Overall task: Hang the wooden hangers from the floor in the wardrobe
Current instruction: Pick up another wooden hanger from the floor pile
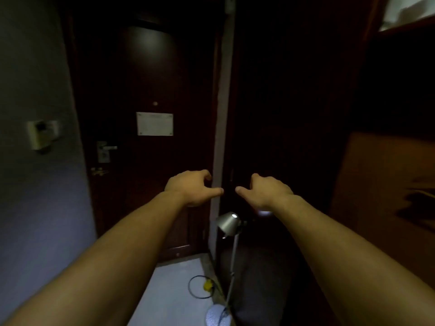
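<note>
Dim hallway, dark door point(150, 137), empty hands point(191, 188) point(266, 191), wardrobe interior lost in shadow

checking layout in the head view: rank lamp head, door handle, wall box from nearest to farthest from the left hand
From the left hand:
1. Lamp head, just below and right.
2. Door handle, up left on the door.
3. Wall box, far left on the wall.

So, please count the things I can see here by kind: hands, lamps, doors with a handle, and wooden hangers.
Hands: 2, left hand and right hand, both empty
Lamps: 1, the metal lamp
Doors with a handle: 1, the dark door
Wooden hangers: 0 visible
Total: 4
</note>
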The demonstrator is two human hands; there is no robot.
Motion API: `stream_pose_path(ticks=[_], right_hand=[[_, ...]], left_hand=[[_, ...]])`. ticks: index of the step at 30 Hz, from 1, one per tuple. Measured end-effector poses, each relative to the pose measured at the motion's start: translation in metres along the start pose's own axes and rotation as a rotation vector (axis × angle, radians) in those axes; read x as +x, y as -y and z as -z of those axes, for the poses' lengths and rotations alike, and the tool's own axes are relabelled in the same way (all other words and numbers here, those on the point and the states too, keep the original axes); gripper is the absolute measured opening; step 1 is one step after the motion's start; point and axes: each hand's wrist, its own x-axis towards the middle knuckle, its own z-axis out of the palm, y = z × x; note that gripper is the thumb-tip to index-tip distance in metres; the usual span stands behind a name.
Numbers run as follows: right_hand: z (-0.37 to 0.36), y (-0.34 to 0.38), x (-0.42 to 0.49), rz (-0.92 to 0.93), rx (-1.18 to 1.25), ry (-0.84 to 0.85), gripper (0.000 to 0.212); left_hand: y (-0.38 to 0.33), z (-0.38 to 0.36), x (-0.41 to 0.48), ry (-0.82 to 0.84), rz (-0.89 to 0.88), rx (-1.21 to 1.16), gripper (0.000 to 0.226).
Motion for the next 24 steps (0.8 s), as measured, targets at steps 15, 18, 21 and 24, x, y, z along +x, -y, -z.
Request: stream_pose_path(ticks=[15,18,21,24], right_hand=[[-0.154,0.232,-0.005,0.306,0.110,0.311,0.074],[-0.189,0.248,-0.001,0.335,0.118,0.395,0.072],[-0.218,0.253,0.011,0.358,0.106,0.456,0.069],[-0.253,0.252,0.026,0.364,0.113,0.528,0.068]], left_hand=[[0.230,0.005,-0.078,0.146,0.289,0.095,0.086],[0.261,-0.013,-0.085,0.194,0.365,0.085,0.082],[0.282,-0.036,-0.087,0.258,0.429,0.073,0.083],[0.299,-0.072,-0.085,0.325,0.475,0.028,0.080]])
